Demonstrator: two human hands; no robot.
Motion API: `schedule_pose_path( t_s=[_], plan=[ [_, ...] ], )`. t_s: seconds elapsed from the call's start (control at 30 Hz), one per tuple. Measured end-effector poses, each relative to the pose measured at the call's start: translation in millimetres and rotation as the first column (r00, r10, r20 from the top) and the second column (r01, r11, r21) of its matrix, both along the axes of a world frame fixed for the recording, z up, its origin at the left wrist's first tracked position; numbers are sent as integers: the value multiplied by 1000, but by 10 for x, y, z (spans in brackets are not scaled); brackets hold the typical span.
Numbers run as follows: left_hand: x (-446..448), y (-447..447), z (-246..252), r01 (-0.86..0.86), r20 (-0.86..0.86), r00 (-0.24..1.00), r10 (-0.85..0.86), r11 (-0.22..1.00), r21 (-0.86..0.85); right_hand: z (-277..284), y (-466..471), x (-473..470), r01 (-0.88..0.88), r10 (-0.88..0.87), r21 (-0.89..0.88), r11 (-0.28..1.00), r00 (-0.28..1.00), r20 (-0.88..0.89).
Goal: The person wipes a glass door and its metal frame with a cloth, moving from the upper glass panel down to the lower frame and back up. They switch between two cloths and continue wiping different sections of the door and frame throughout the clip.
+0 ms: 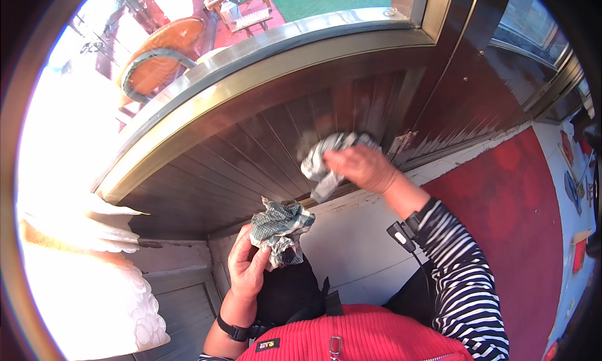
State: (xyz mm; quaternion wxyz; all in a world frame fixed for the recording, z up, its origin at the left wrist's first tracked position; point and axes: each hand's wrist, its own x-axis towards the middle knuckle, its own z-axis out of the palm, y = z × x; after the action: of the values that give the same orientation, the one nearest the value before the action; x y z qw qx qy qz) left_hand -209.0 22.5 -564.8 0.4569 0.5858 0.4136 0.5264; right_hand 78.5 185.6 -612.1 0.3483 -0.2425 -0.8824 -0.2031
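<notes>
A crumpled green-and-white checked cloth (282, 224) is pinched between the thumb and fingers of my left hand (249, 262), in front of the lower edge of a dark panelled door or wall (263, 140). Farther right, my right hand (362, 166) grips a bunched striped cloth (324, 159) against or close to the same panel; contact cannot be told for sure. That cloth and hand are blurred. A strap with a small black device (400, 236) sits by my right wrist, its cable running down.
Above the panel runs a metal-framed window sill (263, 60), with a round table and stools beyond the glass. A lace-edged white cloth (141, 309) hangs at lower left. A red carpet (508, 210) covers the floor on the right, with assorted items past it.
</notes>
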Motion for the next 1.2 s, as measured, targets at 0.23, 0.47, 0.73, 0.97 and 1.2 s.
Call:
schedule_pose_path(
  t_s=[0.23, 0.47, 0.73, 0.97, 1.2],
  plan=[
    [-32, -3, -16, -30, -38, 999, 28, 998, -57, 514, 287, 162, 119, -73, 65, 991, 869, -489],
    [-48, -54, -55, -52, 116, 991, 60, 996, -67, -684, 8, 128, 196, -285, -238, 951, 854, -435],
    [-73, -155, 16, -48, 176, 983, 47, 999, 4, 85, -68, -236, 204, -210, -71, 976, 824, -526],
    [-101, -172, 6, -58, 133, 990, 53, 998, 38, 159, 154, -789, 196, -178, 31, 980, 939, -295],
    [-145, -150, 0, -40, 156, 987, 35, 999, 33, -665, -71, -810, -98, 193, -428, 899, 963, 186]
  ],
)
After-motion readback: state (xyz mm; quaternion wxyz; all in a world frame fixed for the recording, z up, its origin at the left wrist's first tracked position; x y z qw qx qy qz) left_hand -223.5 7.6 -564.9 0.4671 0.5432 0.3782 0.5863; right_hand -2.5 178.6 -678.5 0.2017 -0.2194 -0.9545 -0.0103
